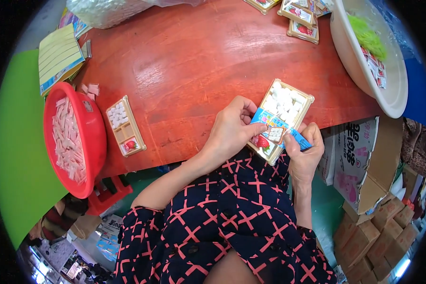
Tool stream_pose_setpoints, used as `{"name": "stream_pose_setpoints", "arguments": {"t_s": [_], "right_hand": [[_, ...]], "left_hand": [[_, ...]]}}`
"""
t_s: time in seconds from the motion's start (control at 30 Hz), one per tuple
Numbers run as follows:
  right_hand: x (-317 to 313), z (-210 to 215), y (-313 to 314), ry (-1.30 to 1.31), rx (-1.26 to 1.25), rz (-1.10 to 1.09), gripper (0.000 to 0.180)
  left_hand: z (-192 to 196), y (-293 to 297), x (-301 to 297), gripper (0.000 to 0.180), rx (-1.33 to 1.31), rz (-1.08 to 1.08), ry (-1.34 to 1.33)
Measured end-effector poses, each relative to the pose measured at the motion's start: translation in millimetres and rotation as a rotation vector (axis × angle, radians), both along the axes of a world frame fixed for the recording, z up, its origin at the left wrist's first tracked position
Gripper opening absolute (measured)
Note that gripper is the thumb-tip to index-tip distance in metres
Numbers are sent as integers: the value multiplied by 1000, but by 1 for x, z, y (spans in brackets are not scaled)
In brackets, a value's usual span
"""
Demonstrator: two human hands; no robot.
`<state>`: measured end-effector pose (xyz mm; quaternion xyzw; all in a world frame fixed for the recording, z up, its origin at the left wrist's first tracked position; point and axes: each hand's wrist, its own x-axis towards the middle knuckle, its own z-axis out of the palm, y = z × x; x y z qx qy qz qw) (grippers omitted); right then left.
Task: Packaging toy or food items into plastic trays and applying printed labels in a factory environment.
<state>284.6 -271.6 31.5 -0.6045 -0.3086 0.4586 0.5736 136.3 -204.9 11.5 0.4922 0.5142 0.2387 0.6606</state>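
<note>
Two hands are at work, and both grips are closed. The left grip (232, 125) is clamped on the left side of one beige tray (309, 102), thumb flat on the band over it. The right grip (306, 150) pinches the free right end of that one blue band (301, 140), a thin, glossy strip. So the tray lies between the two grips, touching the left one, slanted with its top end to the right, at the desk's near edge. It is rectangular, with raised rims; white, rounded pieces (284, 102) fill its upper part, and one strawberry card (260, 142) shows below the band.

Left across the red, worn-looking desk (189, 57) lies one second tray (124, 133), with white pieces at its top end, bare compartments midway and a strawberry card at the bottom. Beside it stands one round red basin (98, 137) of smooth plastic, heaped with pink sachets (66, 142) too many to count; a few more lie on the desk behind.

At the far right are at least three more trays (304, 32), piled, and one white tub (398, 90) holding something green and fluffy (367, 35).
</note>
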Motion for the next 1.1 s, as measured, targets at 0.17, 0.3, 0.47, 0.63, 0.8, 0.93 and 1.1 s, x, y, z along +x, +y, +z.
{"name": "stream_pose_setpoints", "arguments": {"t_s": [0.17,0.3,0.47,0.63,0.8,0.93,1.1], "right_hand": [[15,-8,9,102,95,124,39],[28,-13,23,135,57,232,40],[32,-14,40,206,213,417,19],[31,1,53,-410,484,392,5],[-1,14,63,-414,547,301,14],[-10,13,64,-274,597,316,24],[-13,21,66,-334,451,555,22]], "left_hand": [[22,15,-2,27,-327,122,-338],[30,15,-5,29,-342,128,-369],[11,15,-35,14,509,-49,-142],[16,30,-49,20,935,-247,-74],[16,28,-41,13,1152,-293,-34],[11,26,-39,16,1176,-228,-89],[7,22,-43,15,1261,-148,-83]]}}
